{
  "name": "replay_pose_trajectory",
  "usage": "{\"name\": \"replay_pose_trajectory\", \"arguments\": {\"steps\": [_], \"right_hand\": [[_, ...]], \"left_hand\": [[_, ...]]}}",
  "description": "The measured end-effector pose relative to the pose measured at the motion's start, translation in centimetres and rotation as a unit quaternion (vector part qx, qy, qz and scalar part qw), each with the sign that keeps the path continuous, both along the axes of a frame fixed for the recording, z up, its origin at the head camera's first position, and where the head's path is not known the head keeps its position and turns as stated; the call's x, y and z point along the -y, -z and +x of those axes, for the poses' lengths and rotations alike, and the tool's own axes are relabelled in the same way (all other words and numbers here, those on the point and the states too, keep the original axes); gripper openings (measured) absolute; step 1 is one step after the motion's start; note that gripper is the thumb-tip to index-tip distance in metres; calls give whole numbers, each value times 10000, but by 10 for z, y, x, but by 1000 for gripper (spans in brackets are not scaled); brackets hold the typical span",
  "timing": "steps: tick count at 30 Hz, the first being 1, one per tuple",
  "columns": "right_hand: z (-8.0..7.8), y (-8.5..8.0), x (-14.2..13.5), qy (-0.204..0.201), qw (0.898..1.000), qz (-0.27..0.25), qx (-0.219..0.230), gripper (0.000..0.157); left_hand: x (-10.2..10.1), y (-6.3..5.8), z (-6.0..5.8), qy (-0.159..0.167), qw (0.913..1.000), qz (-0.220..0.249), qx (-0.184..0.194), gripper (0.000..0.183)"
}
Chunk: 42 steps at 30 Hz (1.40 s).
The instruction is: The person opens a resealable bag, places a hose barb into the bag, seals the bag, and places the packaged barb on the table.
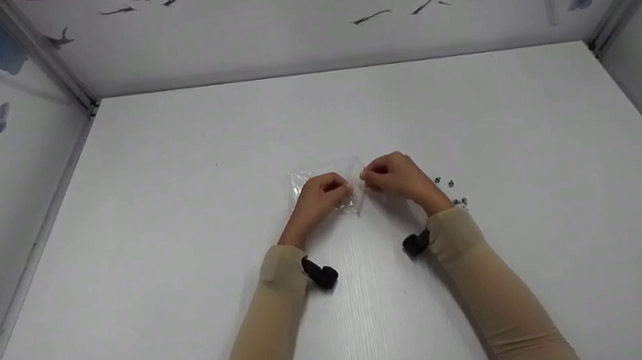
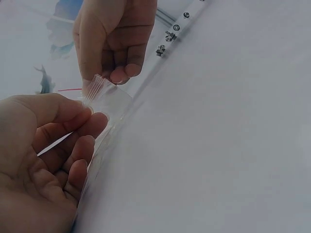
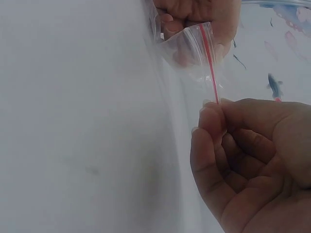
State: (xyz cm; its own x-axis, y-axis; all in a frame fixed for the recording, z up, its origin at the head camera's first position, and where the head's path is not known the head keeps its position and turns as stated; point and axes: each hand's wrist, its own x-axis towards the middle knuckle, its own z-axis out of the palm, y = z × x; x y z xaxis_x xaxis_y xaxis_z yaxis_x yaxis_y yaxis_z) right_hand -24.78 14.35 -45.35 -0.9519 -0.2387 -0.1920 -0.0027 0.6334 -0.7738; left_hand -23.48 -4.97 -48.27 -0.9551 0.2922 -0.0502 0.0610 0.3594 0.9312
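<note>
A clear zip-seal plastic bag (image 1: 352, 166) with a red line (image 3: 211, 65) along its mouth is held just above the white table. My left hand (image 1: 318, 200) pinches the bag near the seal between thumb and fingertips. At the other end of the seal, my right hand (image 1: 401, 179) pinches the bag's edge with thumb and index finger. In the left wrist view the ribbed seal (image 2: 95, 90) runs between the two hands. Whether the mouth is parted cannot be made out. Part of the bag lies hidden behind my left hand.
Several small metal fittings (image 1: 460, 202) lie on the white table (image 1: 184, 292) to the right of my right hand. Printed panels (image 1: 283, 25) with fish drawings stand along the back and both sides. A black camera is strapped to each wrist.
</note>
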Motion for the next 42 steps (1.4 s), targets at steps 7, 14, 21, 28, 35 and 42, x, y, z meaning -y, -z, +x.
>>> {"name": "replay_pose_trajectory", "arguments": {"steps": [7,14,21,28,35,42], "right_hand": [[-1,3,1,50,9999,137,80,28],[-1,5,3,125,9998,43,160,29],[3,7,2,162,9996,-24,240,29],[2,5,0,230,9995,5,193,31],[1,6,-2,191,9997,-12,124,32],[-1,3,0,190,9997,13,148,31]], "left_hand": [[0,1,2,-69,10000,-12,37,12],[0,3,4,-186,9998,17,80,12],[0,6,7,-192,9997,-53,159,15],[-4,4,5,-148,9998,-108,69,20],[-4,4,4,-130,9998,-119,-32,22],[-3,3,2,-170,9996,-170,-111,21]]}}
